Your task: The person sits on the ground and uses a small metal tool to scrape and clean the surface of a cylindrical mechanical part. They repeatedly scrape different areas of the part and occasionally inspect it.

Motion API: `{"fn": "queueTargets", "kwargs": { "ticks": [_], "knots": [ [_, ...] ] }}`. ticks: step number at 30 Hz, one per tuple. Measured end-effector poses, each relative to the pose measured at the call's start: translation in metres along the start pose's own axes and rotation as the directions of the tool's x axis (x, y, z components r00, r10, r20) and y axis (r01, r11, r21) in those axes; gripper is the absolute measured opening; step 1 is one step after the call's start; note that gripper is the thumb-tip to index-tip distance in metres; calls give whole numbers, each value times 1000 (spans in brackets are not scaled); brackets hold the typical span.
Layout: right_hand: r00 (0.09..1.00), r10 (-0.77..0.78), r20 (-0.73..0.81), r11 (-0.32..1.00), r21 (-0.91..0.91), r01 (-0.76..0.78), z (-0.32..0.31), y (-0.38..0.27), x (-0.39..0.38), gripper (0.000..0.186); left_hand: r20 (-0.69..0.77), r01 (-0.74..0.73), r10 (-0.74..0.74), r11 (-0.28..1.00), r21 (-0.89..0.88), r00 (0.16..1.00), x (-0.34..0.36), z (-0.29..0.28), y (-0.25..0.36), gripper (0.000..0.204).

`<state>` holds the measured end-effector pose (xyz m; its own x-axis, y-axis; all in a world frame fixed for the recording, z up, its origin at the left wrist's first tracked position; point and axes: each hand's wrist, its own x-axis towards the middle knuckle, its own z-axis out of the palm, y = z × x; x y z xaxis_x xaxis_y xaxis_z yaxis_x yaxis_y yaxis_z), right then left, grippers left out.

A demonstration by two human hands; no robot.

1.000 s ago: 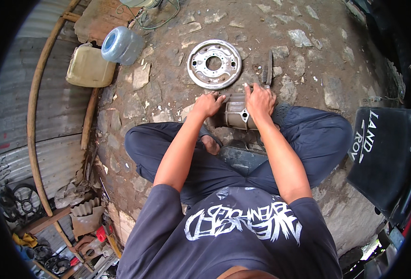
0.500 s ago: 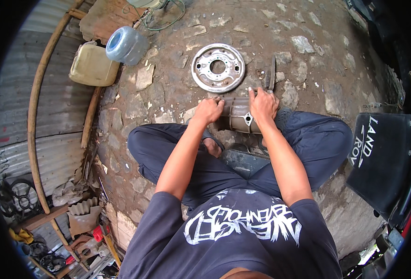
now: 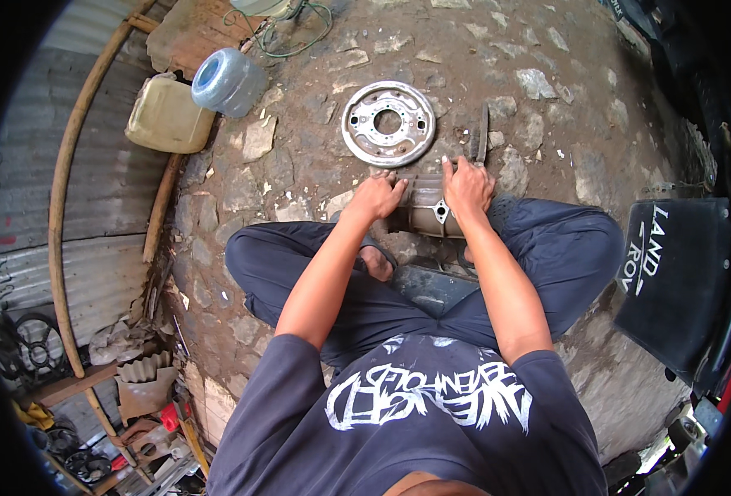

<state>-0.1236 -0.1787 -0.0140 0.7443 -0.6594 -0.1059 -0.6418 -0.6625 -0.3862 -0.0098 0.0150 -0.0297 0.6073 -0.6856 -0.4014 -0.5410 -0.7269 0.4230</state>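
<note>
A brown, ribbed metal cylinder housing [image 3: 426, 217] with a small holed flange on its near side lies between my bent legs. My left hand [image 3: 377, 196] is closed over its left end, thumb along the top. Around the right end my right hand [image 3: 469, 187] is wrapped, with the thumb pointing away from me; its other fingers are partly hidden. Just beyond the housing a round metal disc [image 3: 364, 124] with a large centre hole lies flat on the ground. A long, narrow dark tool [image 3: 483, 132] lies beyond my right hand.
A black box-like seat [image 3: 431, 291] shows between my thighs. At the left are a blue water jug [image 3: 241, 83], a yellowish jerrycan [image 3: 167, 116] and a corrugated metal wall [image 3: 22, 165]. A black mud flap [image 3: 671, 289] hangs at the right. The ground [image 3: 299, 107] is uneven stone and soil.
My left hand has shifted slightly to the right over the housing's left end. My right hand keeps nearly the same grip. The disc has stayed put.
</note>
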Motion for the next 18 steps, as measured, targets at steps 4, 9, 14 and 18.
{"fn": "queueTargets", "kwargs": {
  "ticks": [4,9,14,18],
  "knots": [
    [998,-41,-47,999,31,42,-1,-6,1,50,-24,91,-91,996,23,996,0,-3,8,75],
    [1000,-11,19,1000,10,11,-5,-8,-1,48,39,171,-169,985,-34,985,9,-4,10,76],
    [1000,12,10,1000,0,-12,-5,-1,1,49,137,198,-191,979,-45,972,-17,-35,38,74],
    [1000,-25,14,999,-25,25,-4,-10,-2,49,-47,125,-124,992,25,991,4,5,-3,68]
  ]
}}
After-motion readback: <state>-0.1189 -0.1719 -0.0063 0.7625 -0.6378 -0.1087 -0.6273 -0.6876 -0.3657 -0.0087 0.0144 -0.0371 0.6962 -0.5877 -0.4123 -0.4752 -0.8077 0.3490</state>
